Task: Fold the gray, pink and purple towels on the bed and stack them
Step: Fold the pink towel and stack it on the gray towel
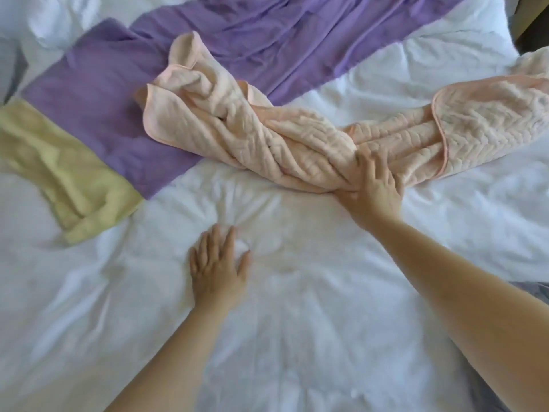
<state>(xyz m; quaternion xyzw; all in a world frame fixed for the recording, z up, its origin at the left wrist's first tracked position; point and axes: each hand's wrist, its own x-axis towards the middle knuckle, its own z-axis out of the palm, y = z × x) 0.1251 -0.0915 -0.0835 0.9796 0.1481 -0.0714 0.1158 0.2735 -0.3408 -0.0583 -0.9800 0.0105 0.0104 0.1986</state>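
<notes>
Bed point(297, 307): rumpled white bedding fills the view.
Purple towel point(267, 34): spread across the far side, creased.
Pink towel point(297, 138): bunched and twisted mid-bed, its left end lying over the purple one.
Yellow towel point(59, 171): crumpled at the left edge, touching the purple towel.
Right hand point(371, 188): fingers closed around the pink towel's gathered middle.
Left hand point(218, 263): flat on the bedding, fingers spread, holding nothing.

Head-worn view, angled down, close over bed point(297, 322)
</notes>
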